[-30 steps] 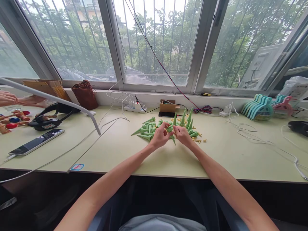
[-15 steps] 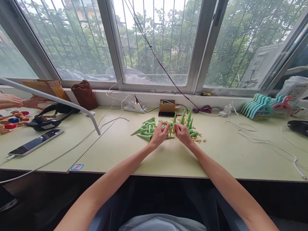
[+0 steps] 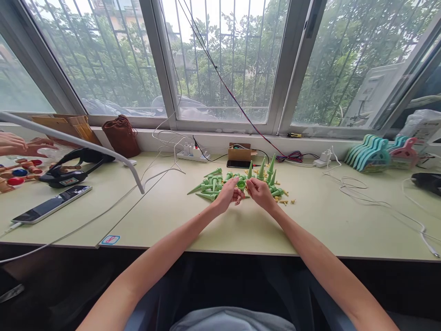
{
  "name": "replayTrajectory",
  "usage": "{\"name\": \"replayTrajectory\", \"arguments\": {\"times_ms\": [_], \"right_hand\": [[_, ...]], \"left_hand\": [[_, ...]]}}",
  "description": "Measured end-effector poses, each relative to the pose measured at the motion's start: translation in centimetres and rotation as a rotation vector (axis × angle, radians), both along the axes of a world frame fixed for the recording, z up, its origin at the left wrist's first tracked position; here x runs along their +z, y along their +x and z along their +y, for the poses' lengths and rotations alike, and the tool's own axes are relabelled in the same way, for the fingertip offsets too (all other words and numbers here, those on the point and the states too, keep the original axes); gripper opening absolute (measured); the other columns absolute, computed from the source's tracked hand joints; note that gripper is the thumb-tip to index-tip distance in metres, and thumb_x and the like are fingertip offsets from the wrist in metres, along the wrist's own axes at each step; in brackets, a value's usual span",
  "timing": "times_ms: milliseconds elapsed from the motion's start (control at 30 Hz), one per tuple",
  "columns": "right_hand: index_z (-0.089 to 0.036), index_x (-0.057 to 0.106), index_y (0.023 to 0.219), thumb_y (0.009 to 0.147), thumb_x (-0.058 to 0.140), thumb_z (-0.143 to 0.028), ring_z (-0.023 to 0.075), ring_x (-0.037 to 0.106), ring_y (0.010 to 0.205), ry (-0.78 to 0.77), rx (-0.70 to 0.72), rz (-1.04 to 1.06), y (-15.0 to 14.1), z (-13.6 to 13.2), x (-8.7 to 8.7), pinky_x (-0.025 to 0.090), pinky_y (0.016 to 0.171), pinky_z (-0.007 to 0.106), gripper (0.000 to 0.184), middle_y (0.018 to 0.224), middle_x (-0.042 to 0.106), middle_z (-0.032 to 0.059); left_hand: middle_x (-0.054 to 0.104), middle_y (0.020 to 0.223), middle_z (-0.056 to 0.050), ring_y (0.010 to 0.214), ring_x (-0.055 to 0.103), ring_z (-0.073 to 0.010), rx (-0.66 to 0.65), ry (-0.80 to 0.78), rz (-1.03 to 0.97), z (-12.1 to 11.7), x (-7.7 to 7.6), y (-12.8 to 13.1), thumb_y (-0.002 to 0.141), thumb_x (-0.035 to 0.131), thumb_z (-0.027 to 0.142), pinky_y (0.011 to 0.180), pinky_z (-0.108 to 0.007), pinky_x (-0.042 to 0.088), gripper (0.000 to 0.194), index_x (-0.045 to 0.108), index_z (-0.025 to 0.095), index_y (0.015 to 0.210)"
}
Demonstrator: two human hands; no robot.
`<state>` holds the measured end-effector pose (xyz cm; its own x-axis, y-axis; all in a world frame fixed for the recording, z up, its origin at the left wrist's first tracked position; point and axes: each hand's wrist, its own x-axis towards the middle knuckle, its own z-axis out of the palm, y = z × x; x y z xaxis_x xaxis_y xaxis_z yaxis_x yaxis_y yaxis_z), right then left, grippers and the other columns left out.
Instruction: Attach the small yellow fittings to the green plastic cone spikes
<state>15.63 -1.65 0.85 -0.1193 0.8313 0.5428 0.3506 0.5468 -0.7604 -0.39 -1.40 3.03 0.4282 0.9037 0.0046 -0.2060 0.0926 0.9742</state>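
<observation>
A pile of green cone-shaped plastic spikes [image 3: 212, 182] lies on the pale green desk [image 3: 310, 225], some lying flat and a few standing upright [image 3: 271, 168]. Small yellow pieces [image 3: 285, 200] are scattered at the pile's right. My left hand [image 3: 228, 194] is closed around one green spike [image 3: 241, 185], whose round open end faces me. My right hand [image 3: 260, 192] is pinched right beside that end, fingers together on something too small to name. Both hands hover just in front of the pile.
A phone [image 3: 51, 203] on a cable, a black tool [image 3: 69, 172] and a white cord [image 3: 76, 143] lie at the left. Another person's hands [image 3: 20, 145] work over coloured wooden pieces [image 3: 15, 172]. A power strip [image 3: 193, 154], a cardboard box [image 3: 240, 152], cables and teal clips [image 3: 370, 154] line the back.
The spike between my hands has turned from pointing down to showing its open round end toward me. My hands have shifted slightly. The other person's hands at the left have moved a little.
</observation>
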Motion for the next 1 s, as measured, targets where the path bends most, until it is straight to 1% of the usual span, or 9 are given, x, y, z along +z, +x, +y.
{"name": "replayTrajectory", "arguments": {"times_ms": [200,333,500,567,667,733,800,933,1000], "right_hand": [[-0.021,0.039,0.067,0.095,0.04,-0.059,0.0114,0.038,0.051,-0.002,-0.052,-0.042,0.11,-0.17,0.32,0.032,0.052,0.025,0.046,0.054,0.042,-0.0036],[-0.022,0.037,0.065,0.094,0.036,-0.061,0.0123,0.038,0.051,-0.003,-0.092,-0.085,0.05,-0.32,0.68,0.031,0.052,0.026,0.049,0.052,0.041,-0.0027],[-0.022,0.034,0.06,0.095,0.032,-0.06,0.0127,0.035,0.051,0.017,-0.14,-0.164,0.05,-0.23,0.78,0.027,0.052,0.028,0.052,0.052,0.04,-0.0013],[-0.022,0.033,0.059,0.095,0.031,-0.058,0.0127,0.034,0.051,0.023,-0.145,-0.185,0.06,-0.07,0.67,0.026,0.052,0.028,0.052,0.053,0.04,-0.001],[-0.021,0.034,0.058,0.095,0.03,-0.057,0.0129,0.033,0.051,0.029,-0.159,-0.208,0.06,0.16,0.49,0.025,0.052,0.028,0.052,0.052,0.04,-0.0006],[-0.021,0.034,0.057,0.095,0.03,-0.058,0.013,0.033,0.05,0.029,-0.176,-0.215,0.05,0.25,0.42,0.024,0.052,0.029,0.053,0.051,0.041,-0.0002],[-0.021,0.033,0.057,0.095,0.029,-0.058,0.013,0.032,0.05,0.027,-0.181,-0.221,0.01,0.26,0.39,0.024,0.052,0.029,0.053,0.05,0.041,0.0],[-0.021,0.033,0.057,0.096,0.029,-0.058,0.0131,0.033,0.05,0.03,-0.142,-0.222,-0.17,0.14,0.4,0.025,0.053,0.028,0.054,0.051,0.041,-0.0003],[-0.021,0.034,0.057,0.097,0.029,-0.058,0.0132,0.035,0.051,0.028,-0.121,-0.216,-0.28,0.06,0.4,0.026,0.053,0.028,0.054,0.053,0.042,-0.0002]], "left_hand": [[0.063,0.063,-0.001,0.043,0.053,-0.0108,0.024,0.092,0.029,-0.15,0.12,-0.09,0.084,0.059,0.055,0.042,-0.022,0.041,0.04,0.043,0.02,0.097],[0.054,0.059,0.005,0.045,0.055,-0.0115,0.065,0.215,0.11,-0.5,0.22,-0.15,0.081,0.063,0.055,0.041,-0.021,0.042,0.046,0.043,0.02,0.103],[0.051,0.069,0.006,0.051,0.058,-0.0115,0.077,0.386,0.186,-0.79,-0.11,-0.28,0.079,0.067,0.053,0.04,-0.02,0.043,0.054,0.039,0.022,0.113],[0.05,0.072,0.006,0.053,0.057,-0.0095,0.088,0.462,0.22,-0.81,-0.31,-0.34,0.08,0.067,0.05,0.042,-0.019,0.043,0.054,0.038,0.023,0.116],[0.051,0.08,0.005,0.052,0.052,-0.0047,0.146,0.603,0.292,-0.84,-0.53,-0.32,0.081,0.066,0.044,0.047,-0.017,0.042,0.053,0.037,0.025,0.121],[0.051,0.083,0.005,0.052,0.049,-0.003,0.179,0.65,0.327,-0.85,-0.63,-0.22,0.081,0.066,0.04,0.049,-0.017,0.041,0.053,0.037,0.025,0.123],[0.051,0.084,0.005,0.05,0.048,-0.0024,0.18,0.622,0.324,-0.79,-0.7,-0.09,0.08,0.067,0.039,0.048,-0.017,0.04,0.055,0.035,0.026,0.124],[0.049,0.08,0.006,0.047,0.045,-0.0026,0.163,0.468,0.239,-0.56,-0.69,0.14,0.076,0.071,0.04,0.042,-0.016,0.035,0.059,0.034,0.025,0.121],[0.051,0.079,0.006,0.046,0.044,-0.0031,0.17,0.4,0.209,-0.48,-0.59,0.19,0.074,0.073,0.041,0.04,-0.016,0.032,0.06,0.035,0.024,0.118]]}}
